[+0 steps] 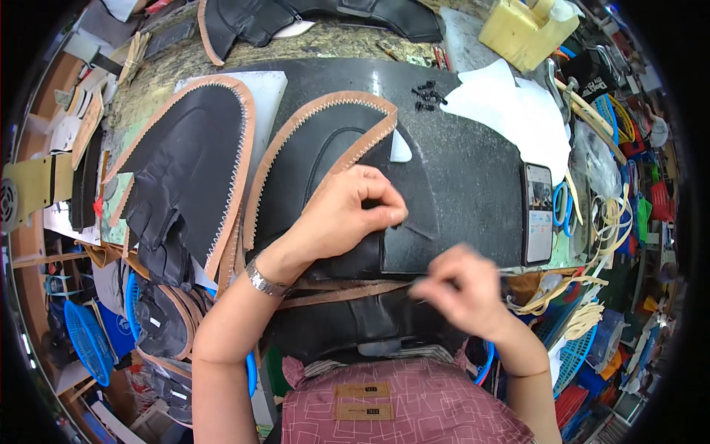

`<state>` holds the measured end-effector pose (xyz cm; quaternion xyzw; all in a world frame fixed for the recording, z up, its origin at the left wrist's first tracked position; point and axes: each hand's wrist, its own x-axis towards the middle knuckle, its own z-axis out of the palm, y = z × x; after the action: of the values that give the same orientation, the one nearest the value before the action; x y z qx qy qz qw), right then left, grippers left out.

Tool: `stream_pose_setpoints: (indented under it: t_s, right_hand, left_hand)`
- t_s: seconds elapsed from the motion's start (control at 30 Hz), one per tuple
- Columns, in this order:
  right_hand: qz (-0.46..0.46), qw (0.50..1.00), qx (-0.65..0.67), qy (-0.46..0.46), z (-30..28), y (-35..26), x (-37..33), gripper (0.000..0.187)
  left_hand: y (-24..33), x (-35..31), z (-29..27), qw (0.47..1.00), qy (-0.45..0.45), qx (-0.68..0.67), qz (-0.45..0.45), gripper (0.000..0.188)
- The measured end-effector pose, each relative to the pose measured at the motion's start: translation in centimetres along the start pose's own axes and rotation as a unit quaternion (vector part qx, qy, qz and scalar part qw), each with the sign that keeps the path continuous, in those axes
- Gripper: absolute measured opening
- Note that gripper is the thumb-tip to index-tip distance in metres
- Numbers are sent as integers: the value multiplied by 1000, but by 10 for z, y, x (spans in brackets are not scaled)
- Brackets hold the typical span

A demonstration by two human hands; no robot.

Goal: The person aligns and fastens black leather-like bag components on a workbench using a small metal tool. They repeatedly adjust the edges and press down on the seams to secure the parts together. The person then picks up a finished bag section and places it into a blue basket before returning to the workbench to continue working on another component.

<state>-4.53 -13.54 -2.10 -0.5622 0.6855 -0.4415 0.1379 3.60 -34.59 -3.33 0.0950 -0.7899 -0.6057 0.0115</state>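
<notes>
My left hand (355,201) rests over a black leather shoe upper (292,159), thumb and fingertips drawn together in a pinch. Whatever the fingertips hold, if anything, is too small to make out. Tan edging with pale zigzag stitching (325,103) runs round the upper's curved rim. A small white piece (400,147) pokes out beside the folded edge. My right hand (464,287), smeared by motion, is over the table's near edge, apart from the left. Its finger state is unclear. Left of my left hand lies a second black upper (196,133) with the same edging.
A black work mat (473,192) lies under the upper. Small black bits (427,95) and white sheets (510,103) lie beyond it. On the right are a phone (538,214), blue-handled scissors (563,207) and pale strips (610,222). A yellow block (523,37) stands far right.
</notes>
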Motion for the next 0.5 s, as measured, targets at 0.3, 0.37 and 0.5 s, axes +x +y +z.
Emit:
stream_pose_setpoints:
  t_s: [0.3, 0.37, 0.5]
  right_hand:
    - [92, 953, -139, 253, 15, 20, 67, 19]
    - [21, 963, -163, 213, 14, 18, 69, 21]
    - [-91, 985, -143, 17, -9, 36, 60, 28]
  left_hand:
    - [2, -7, 13, 993, -87, 73, 39, 10]
    - [-2, -9, 15, 994, -71, 68, 41, 11]
    - [-6, -10, 15, 988, -79, 90, 95, 11]
